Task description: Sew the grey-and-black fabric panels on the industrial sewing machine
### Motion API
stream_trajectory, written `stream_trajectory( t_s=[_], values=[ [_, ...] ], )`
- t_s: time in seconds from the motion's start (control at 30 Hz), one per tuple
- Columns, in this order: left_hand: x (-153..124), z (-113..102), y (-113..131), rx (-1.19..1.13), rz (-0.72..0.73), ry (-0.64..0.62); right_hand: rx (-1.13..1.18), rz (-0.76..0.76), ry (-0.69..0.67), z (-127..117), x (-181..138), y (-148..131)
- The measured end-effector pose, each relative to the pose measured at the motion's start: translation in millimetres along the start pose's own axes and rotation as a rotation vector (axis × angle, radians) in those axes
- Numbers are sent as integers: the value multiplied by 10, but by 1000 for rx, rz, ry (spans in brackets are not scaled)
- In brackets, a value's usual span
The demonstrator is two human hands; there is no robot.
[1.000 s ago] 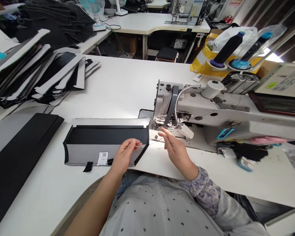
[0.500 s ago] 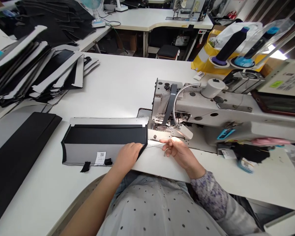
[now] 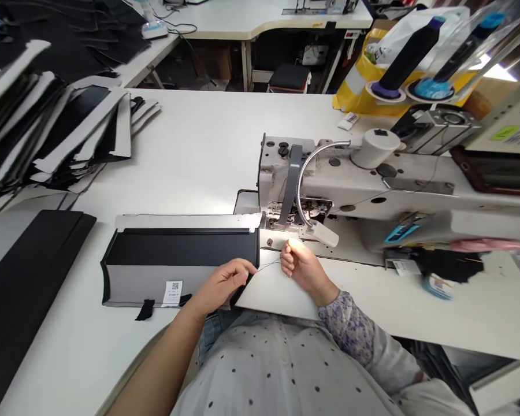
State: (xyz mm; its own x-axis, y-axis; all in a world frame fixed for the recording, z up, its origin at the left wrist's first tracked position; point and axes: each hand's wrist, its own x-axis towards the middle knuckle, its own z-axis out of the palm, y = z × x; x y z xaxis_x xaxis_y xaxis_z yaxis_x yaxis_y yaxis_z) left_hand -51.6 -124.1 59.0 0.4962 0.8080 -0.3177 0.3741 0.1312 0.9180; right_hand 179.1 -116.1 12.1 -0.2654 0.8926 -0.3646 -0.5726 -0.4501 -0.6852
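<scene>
A black-and-grey fabric panel (image 3: 143,277) with a white top strip and a printed label (image 3: 172,293) lies on the table left of the sewing machine (image 3: 312,179). At its right edge is my left hand (image 3: 223,284), fingers stretched forward and thumb slightly apart. One fingertip meets a thin dark thread (image 3: 268,265) there. This thread runs across to my right hand (image 3: 304,270), whose fingers are curled closed around its other end, just in front of the lit needle area. A small black tab (image 3: 145,310) sticks out from the panel's lower edge.
Stacked panels (image 3: 78,127) stand at the left, with a long black piece (image 3: 30,277) nearer me. Thread cones (image 3: 409,60) rise behind the machine. A bendable lamp (image 3: 325,234) hangs by the needle. Blue snips (image 3: 401,231) and black scraps (image 3: 450,266) lie right.
My left hand has lifted from flat on the panel, its fingertips now at the thread. My right hand's loosely bent fingers have curled shut around the thread. The view has shifted slightly.
</scene>
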Motion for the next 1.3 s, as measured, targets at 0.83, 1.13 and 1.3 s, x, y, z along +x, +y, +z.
stream_trajectory(
  t_s=[0.83,1.13,1.3],
  values=[
    [205,148,-78,674,-185,282,-983,-495,170,-29,-31,18],
    [235,100,-150,23,-114,398,-846,-410,201,-96,-25,40],
    [248,132,-167,-609,3,390,-792,-367,204,-110,-22,41]
  ],
)
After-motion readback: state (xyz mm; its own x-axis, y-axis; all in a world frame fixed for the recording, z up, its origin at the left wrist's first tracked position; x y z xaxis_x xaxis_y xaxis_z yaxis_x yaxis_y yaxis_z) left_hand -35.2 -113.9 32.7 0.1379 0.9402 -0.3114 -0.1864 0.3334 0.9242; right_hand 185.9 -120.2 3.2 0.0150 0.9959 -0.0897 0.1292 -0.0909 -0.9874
